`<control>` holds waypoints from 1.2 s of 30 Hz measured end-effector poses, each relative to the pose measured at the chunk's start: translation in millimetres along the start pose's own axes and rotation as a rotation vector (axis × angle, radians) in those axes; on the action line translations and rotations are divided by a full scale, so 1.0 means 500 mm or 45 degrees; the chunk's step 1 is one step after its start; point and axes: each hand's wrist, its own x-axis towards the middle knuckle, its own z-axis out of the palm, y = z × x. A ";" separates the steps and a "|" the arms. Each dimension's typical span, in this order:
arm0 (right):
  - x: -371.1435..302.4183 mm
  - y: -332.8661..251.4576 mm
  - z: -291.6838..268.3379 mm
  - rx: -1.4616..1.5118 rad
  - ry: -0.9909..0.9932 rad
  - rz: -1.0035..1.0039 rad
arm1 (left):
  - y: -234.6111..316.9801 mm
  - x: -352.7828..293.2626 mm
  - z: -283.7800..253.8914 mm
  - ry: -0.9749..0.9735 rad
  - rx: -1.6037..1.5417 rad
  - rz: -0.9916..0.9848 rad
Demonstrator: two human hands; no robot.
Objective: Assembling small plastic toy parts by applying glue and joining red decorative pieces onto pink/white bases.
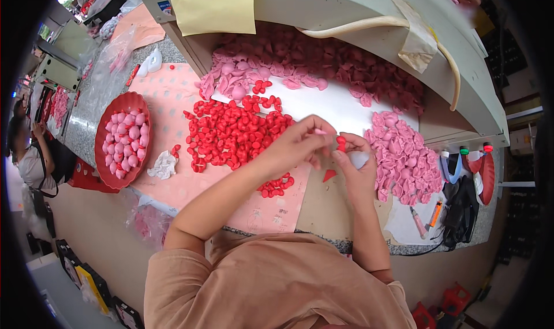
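My left hand is bent over the bench with its fingers pinched together, and a small pink piece shows between them. Close beside it, my right hand grips a small red rounded piece between thumb and fingers. A smooth whitish rounded object also shows against the right palm; how it is held is partly hidden. Left of my hands spreads a heap of glossy red pieces. To the right lies a pile of thin pink cup-shaped pieces.
A red scalloped bowl holds pink rounded pieces with red parts. Crumpled white tissue lies near it. More pink pieces fill the space under a pale hood. Pens and a black bag lie at right. A person sits far left.
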 end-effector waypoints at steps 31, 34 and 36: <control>-0.017 -0.001 0.022 -0.485 -0.107 -0.317 | -0.061 -0.029 -0.015 0.023 -0.402 0.104; -0.022 0.008 0.031 -0.577 -0.030 -0.548 | -0.060 -0.032 -0.004 0.043 -0.391 0.121; -0.023 0.006 0.035 -0.594 -0.013 -0.549 | -0.054 -0.033 0.004 0.098 -0.353 0.108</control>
